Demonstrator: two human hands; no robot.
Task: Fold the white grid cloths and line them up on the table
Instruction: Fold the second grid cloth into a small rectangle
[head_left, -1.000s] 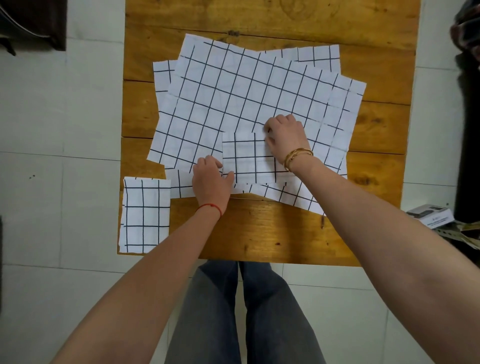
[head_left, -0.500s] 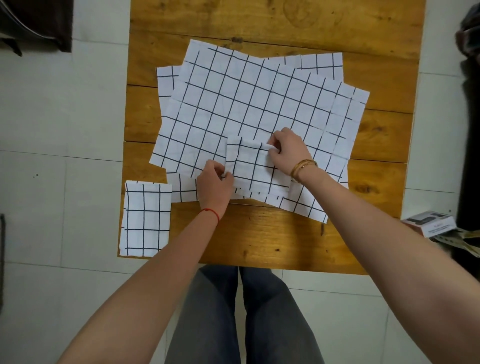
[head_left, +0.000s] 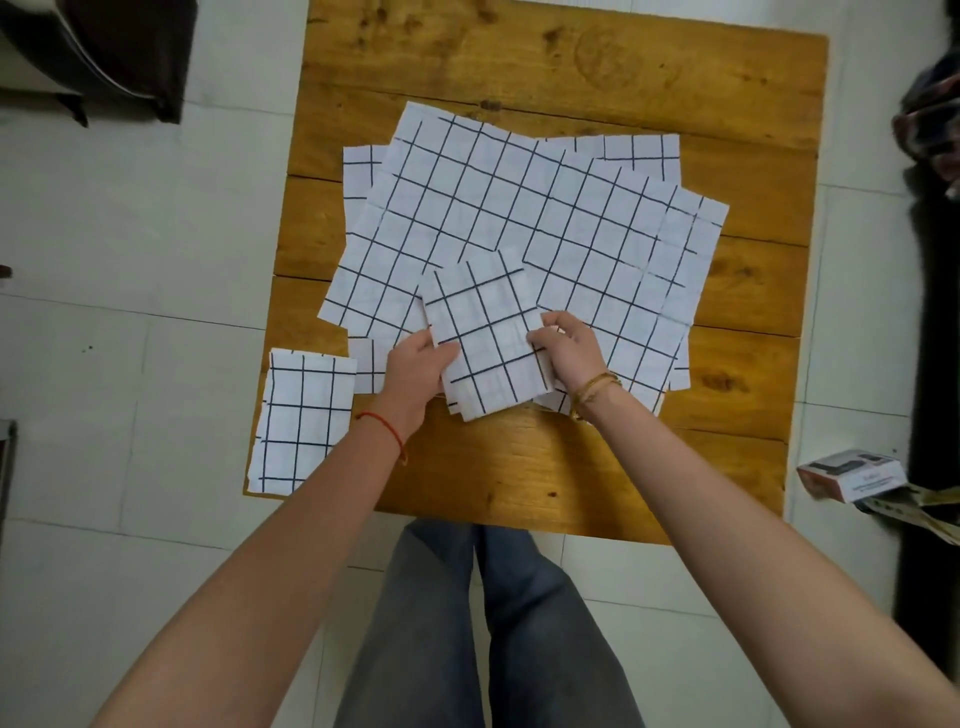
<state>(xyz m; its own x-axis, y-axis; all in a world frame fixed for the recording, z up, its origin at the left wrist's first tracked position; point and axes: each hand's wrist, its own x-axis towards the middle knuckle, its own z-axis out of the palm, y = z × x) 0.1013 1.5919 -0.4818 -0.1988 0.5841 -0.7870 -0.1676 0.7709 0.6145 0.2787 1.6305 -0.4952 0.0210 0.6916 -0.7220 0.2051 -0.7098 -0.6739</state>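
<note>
Hands: I count two, both bare, both on the same small folded cloth (head_left: 488, 338).
Left hand (head_left: 415, 371): I see its fingers pinched onto the left edge of that folded cloth, thumb on top; a red string (head_left: 384, 426) sits around the wrist.
Right hand (head_left: 569, 348): its fingers curl closed on the right edge of the same cloth; gold bangles (head_left: 595, 387) circle the wrist.
Folded cloths: I count two. The one in my hands is tilted, lying over the near edge of the spread cloths. The finished folded cloth (head_left: 301, 421) lies flat at the table's near left corner, just beside my left wrist, apart from the held one.
Spread cloths: one large top sheet (head_left: 514, 218) lies open across the middle of the table. Corners of other grid sheets stick out beneath it at the far left, far right and near edge; I cannot tell how many lie under there.
Table (head_left: 561, 467): one wooden plank top, bare along the near strip and the far strip.
Floor: pale tiles; one small carton (head_left: 852, 475) lies to the right of the table, well apart from the cloths.
Legs: I see two in grey trousers (head_left: 483, 623) below the table's near edge.
</note>
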